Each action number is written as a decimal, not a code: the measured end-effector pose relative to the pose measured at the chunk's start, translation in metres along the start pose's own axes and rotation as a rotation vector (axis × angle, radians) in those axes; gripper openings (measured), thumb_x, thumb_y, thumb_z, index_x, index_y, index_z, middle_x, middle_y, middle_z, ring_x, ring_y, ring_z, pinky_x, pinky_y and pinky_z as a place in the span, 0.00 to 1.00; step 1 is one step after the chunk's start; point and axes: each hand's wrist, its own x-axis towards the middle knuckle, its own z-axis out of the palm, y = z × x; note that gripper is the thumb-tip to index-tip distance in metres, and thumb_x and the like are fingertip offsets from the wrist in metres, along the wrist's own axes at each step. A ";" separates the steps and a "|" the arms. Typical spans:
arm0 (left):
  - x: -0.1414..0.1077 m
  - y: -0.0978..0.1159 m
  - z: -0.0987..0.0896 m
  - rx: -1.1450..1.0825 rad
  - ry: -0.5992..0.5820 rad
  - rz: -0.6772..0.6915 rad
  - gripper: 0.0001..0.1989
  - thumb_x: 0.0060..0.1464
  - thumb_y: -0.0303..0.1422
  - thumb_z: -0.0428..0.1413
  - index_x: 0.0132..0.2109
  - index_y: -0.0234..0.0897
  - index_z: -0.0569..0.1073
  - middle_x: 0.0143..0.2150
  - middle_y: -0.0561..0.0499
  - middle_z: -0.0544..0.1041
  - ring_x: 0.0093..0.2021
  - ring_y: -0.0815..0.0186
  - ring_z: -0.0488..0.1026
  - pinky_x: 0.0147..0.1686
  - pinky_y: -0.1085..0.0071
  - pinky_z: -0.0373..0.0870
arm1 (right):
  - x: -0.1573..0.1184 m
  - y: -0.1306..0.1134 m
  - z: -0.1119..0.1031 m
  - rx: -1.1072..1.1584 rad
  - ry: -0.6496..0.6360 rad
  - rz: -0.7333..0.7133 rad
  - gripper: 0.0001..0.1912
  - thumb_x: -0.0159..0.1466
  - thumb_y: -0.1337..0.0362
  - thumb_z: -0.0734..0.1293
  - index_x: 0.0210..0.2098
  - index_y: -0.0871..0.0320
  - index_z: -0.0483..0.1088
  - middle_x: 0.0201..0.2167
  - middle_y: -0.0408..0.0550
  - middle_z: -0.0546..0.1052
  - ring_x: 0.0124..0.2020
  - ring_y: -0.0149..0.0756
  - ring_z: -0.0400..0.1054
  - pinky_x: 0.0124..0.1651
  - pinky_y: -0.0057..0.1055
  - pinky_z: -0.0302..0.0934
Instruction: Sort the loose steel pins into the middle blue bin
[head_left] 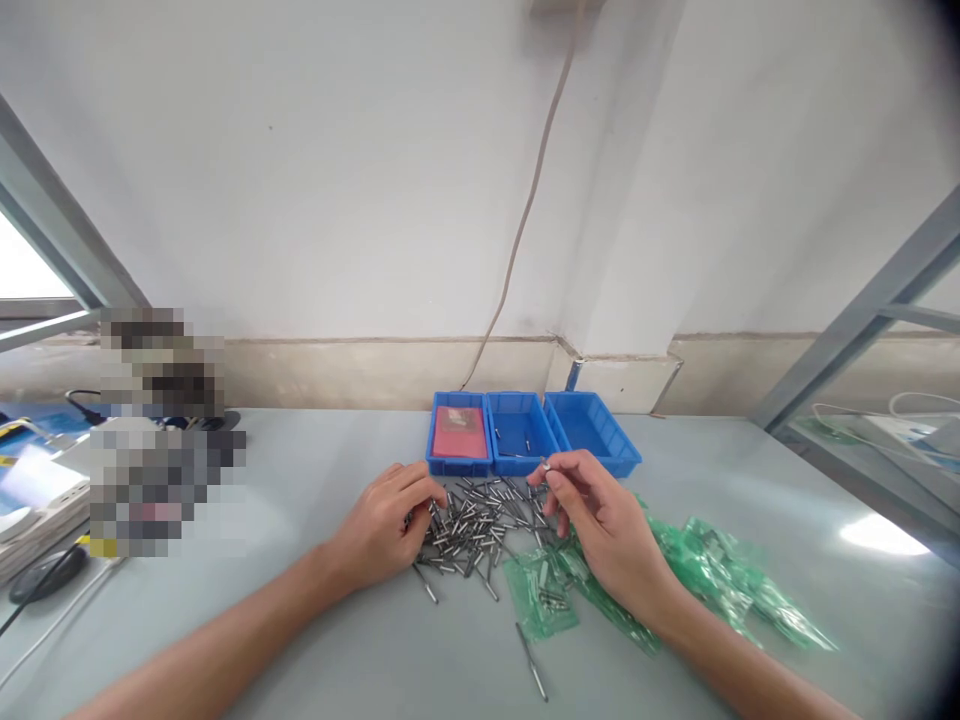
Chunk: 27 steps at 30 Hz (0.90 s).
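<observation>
A loose pile of small metal pins (469, 530) lies on the grey table. My left hand (390, 525) rests at the pile's left edge, fingers curled towards the thumb; what they hold, if anything, is hidden. Above the right side of the pile, my right hand (592, 520) pinches a small metal pin (546, 466) between thumb and forefinger, mostly covered by the fingertips. Under and beside that hand lies a green plastic bag (541, 595) with several pins in or on it. One separate slim pin (532, 662) lies nearer to me.
Behind the pile stand three blue trays: the left tray (460, 467) holds a pink item (459, 440), the middle tray (517, 410) a few pins, the right tray (592, 425) nothing visible. More green bags (720, 575) spread rightward. A computer mouse (49, 575) and cables lie far left.
</observation>
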 end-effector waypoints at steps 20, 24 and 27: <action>-0.002 -0.003 0.002 -0.059 -0.121 -0.001 0.17 0.66 0.17 0.47 0.49 0.40 0.75 0.47 0.46 0.79 0.47 0.59 0.75 0.49 0.62 0.71 | 0.004 -0.007 -0.001 0.042 -0.066 0.075 0.22 0.72 0.41 0.68 0.42 0.54 0.77 0.31 0.44 0.74 0.24 0.31 0.65 0.25 0.29 0.65; -0.001 -0.002 0.002 -0.065 -0.128 -0.006 0.17 0.67 0.17 0.47 0.49 0.40 0.75 0.47 0.46 0.79 0.47 0.59 0.75 0.49 0.62 0.72 | 0.005 -0.012 -0.001 0.141 -0.054 0.127 0.24 0.72 0.39 0.68 0.42 0.55 0.76 0.30 0.43 0.72 0.24 0.30 0.63 0.24 0.27 0.64; 0.000 -0.001 0.001 -0.069 -0.140 -0.008 0.16 0.68 0.18 0.48 0.49 0.39 0.76 0.47 0.46 0.79 0.47 0.59 0.75 0.49 0.62 0.72 | 0.005 -0.018 -0.001 0.238 -0.075 0.175 0.23 0.71 0.40 0.69 0.41 0.55 0.75 0.29 0.41 0.69 0.24 0.29 0.61 0.24 0.27 0.64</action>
